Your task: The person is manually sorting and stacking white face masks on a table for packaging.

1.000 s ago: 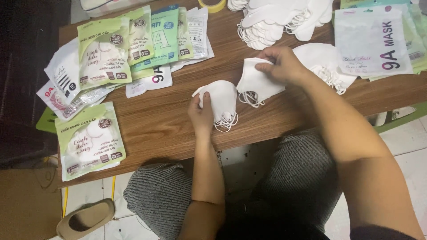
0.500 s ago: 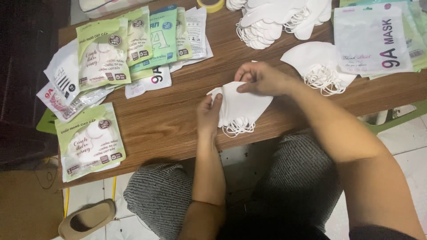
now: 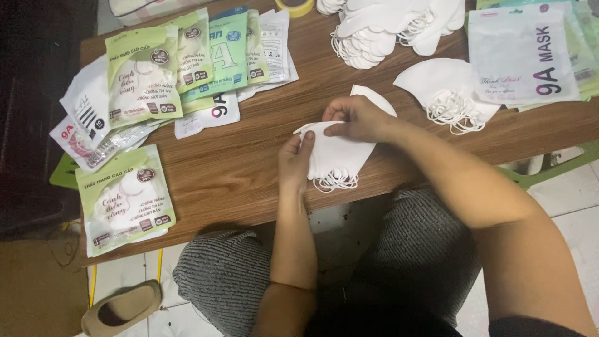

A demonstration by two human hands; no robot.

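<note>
Both hands hold a small stack of white face masks (image 3: 340, 156) over the near edge of a wooden table (image 3: 249, 162). My left hand (image 3: 294, 161) pinches the stack's left end. My right hand (image 3: 357, 118) presses down on its top edge. The masks' ear loops hang below the stack. One more white mask (image 3: 377, 98) lies on the table just behind my right hand.
A pile of white masks (image 3: 449, 87) lies to the right and a bigger heap (image 3: 387, 25) at the back. Green and white printed pouches (image 3: 168, 68) cover the left side, one green pouch (image 3: 125, 200) near the front. A white pouch (image 3: 524, 56) is at the right. A slipper (image 3: 121, 309) lies on the floor.
My right hand brought a mask from the right onto the one under my left hand. Both hands now grip the joined stack and have shifted slightly.
</note>
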